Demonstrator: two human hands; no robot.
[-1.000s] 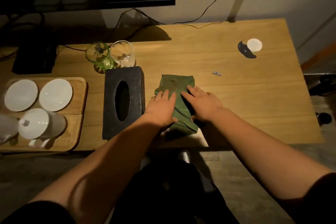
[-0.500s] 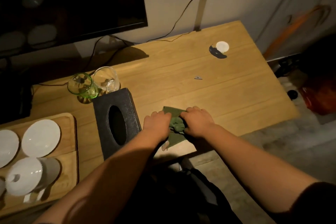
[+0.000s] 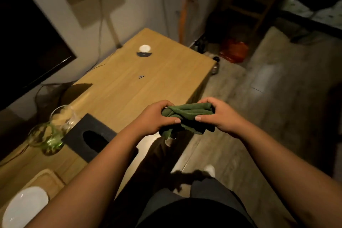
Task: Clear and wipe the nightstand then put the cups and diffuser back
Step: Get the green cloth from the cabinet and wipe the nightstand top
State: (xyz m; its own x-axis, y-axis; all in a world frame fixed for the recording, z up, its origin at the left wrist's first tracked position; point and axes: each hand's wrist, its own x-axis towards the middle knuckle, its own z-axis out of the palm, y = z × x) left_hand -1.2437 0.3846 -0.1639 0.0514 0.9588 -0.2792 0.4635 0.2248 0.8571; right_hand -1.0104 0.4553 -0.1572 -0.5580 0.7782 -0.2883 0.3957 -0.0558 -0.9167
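A bunched green cloth (image 3: 187,114) hangs in the air off the front edge of the wooden table (image 3: 151,77). My left hand (image 3: 155,118) grips its left end and my right hand (image 3: 220,116) grips its right end, thumbs on the near side. A green glass (image 3: 47,138) and a clear glass (image 3: 63,116) stand together on the table at the left. A white cup lid or saucer (image 3: 24,207) lies on a wooden tray (image 3: 46,177) at the bottom left.
A black tissue box (image 3: 92,137) sits beside the glasses. A small white round object (image 3: 144,48) and a dark piece (image 3: 144,54) lie at the table's far end. A dark screen (image 3: 27,42) stands behind. Floor with a red bag (image 3: 234,52) lies to the right.
Both hands gathered the flat cloth into a bunch and lifted it off the table toward me. The view has swung to the right, past the table's edge.
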